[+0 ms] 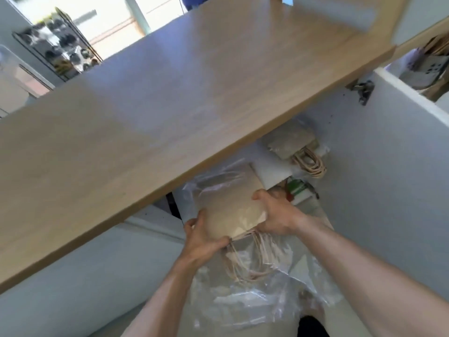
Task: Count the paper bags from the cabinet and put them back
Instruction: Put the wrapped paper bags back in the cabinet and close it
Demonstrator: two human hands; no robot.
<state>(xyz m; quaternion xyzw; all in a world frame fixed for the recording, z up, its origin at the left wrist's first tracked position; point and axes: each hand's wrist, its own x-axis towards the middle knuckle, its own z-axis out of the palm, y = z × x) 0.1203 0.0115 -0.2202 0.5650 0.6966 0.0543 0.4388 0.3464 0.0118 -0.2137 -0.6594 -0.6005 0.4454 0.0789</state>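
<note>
Both forearms reach up from the bottom edge. Left hand (202, 235) clamps the near-left corner of the paper bag stack (233, 210), fingers wrapped under, thumb on top. Right hand (274, 215) grips the right side, fingers curled round the edge. Stack sits half inside clear plastic wrap (255, 295), just below the worktop (170, 105) front edge, at the open cabinet (364, 178) mouth. Long axis runs away from the person into the cabinet; twine handles (245, 261) hang toward the body. Hands about equally near. Likely a straight in/out move along that axis; wrap could snag. Another bundle (294, 142) lies deeper inside.
</note>
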